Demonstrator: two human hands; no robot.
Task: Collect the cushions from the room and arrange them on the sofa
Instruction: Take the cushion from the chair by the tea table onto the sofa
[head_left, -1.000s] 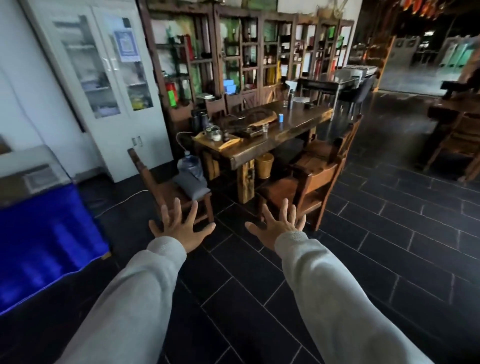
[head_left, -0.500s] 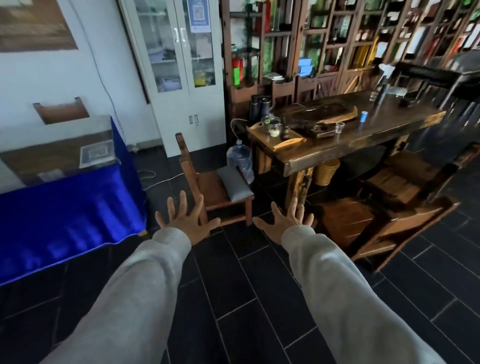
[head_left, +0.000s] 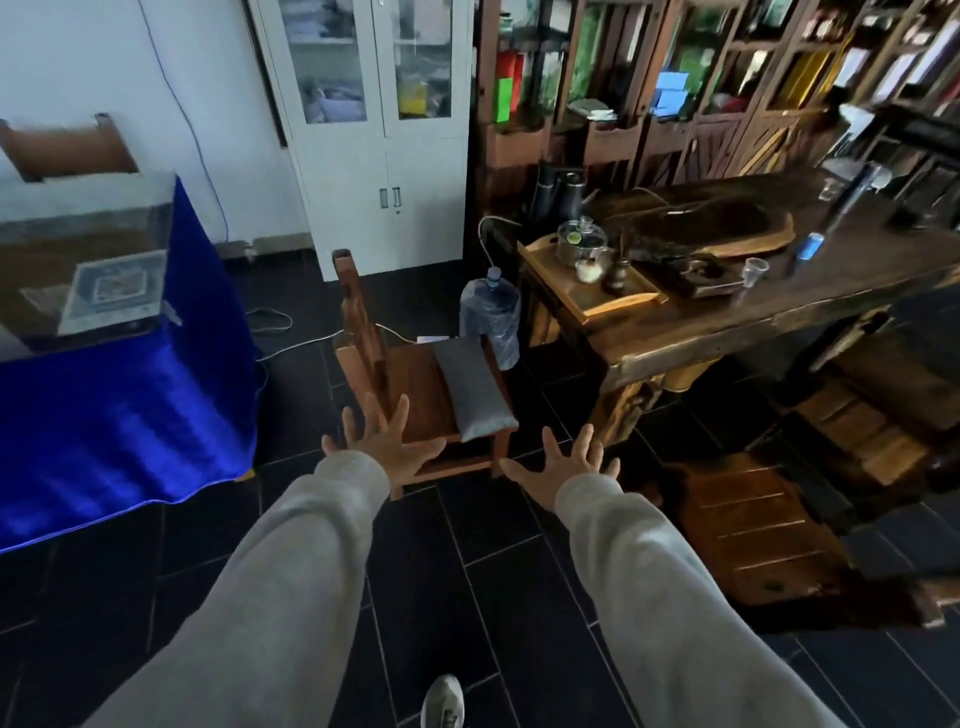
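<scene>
We've got both arms out in front of us in grey sleeves, and our left hand has its fingers spread wide, holding nothing, hovering over the near edge of a wooden chair. Our right hand is just the same, fingers fanned out and empty, above the dark tiled floor to the chair's right. There's the grey cushion, lying flat on the chair seat along its right side, long axis running from the far end beside the water bottle to the near end pointing toward us, close to the seat's front right corner. Neither hand is touching it. Writing? A printed sheet under the clear case on the blue-draped table shows a square pattern, but we cannot read it, and nothing on the bottle is legible either. To the right stands the heavy wooden tea table with a tray of glassware, and a white cabinet behind the chair.
</scene>
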